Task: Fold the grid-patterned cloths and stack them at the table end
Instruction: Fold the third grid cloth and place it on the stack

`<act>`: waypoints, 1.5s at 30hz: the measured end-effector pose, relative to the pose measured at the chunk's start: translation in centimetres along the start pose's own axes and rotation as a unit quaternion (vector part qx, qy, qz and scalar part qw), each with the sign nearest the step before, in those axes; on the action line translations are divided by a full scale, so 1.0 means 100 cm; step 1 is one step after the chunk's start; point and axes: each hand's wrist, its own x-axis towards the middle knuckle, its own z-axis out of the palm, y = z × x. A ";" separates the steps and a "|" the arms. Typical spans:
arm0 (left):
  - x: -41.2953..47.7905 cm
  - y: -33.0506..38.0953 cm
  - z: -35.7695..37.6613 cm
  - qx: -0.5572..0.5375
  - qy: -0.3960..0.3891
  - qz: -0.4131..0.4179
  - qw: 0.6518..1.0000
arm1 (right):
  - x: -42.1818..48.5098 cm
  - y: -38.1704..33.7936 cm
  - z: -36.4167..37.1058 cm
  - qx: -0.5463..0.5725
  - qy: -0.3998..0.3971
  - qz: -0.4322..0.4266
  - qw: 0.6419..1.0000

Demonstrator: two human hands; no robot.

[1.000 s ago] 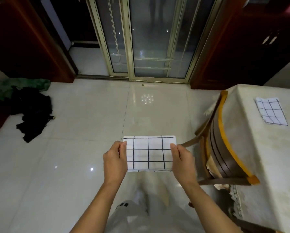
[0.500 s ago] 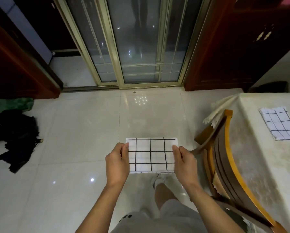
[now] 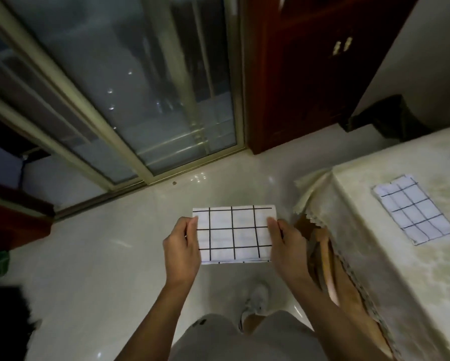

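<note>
1. my left hand pinches the left edge of a folded grid-patterned cloth, thumb on top and fingers curled under it
2. my right hand pinches the right edge the same way, so the cloth hangs flat between both hands in the air above the pale floor
3. a second folded grid cloth lies flat on the table to my right, well apart from the one i hold
4. a wooden chair stands tucked against the table's near side, just beside my right wrist
5. beyond the floor stands a glass sliding door, with a dark wooden cabinet to its right
</note>
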 end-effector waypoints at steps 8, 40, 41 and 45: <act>0.057 0.063 0.092 -0.003 -0.143 0.073 0.987 | 0.047 0.028 -0.057 0.036 0.148 0.078 0.985; 0.091 0.157 0.345 0.004 -0.576 0.210 0.790 | 0.059 0.099 -0.144 0.040 0.474 0.319 0.819; 0.093 0.157 0.349 0.011 -0.585 0.208 0.784 | 0.062 0.101 -0.145 0.044 0.478 0.321 0.816; 0.097 0.160 0.372 0.046 -0.604 0.200 0.770 | 0.072 0.113 -0.152 0.059 0.479 0.348 0.803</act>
